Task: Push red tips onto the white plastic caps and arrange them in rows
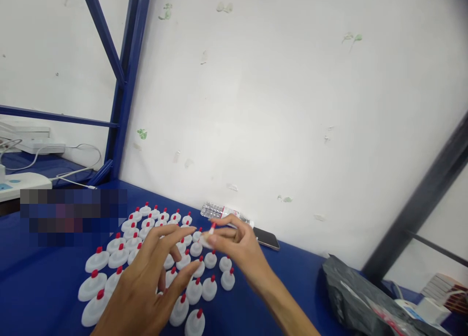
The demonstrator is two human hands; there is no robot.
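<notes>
Many small white bottles with red tips stand in rows on the blue table. My right hand pinches one white bottle with a red tip between thumb and fingers, raised over the far right part of the group. My left hand hovers over the middle of the rows, thumb and fingers apart, with nothing seen in it. It hides several bottles below. Close to its thumb stands a white bottle, and another white bottle is under my right wrist.
Against the white wall lie a clear plastic water bottle and a phone. A dark plastic bag sits at the right. Blue metal posts, a power strip and cables are at the left.
</notes>
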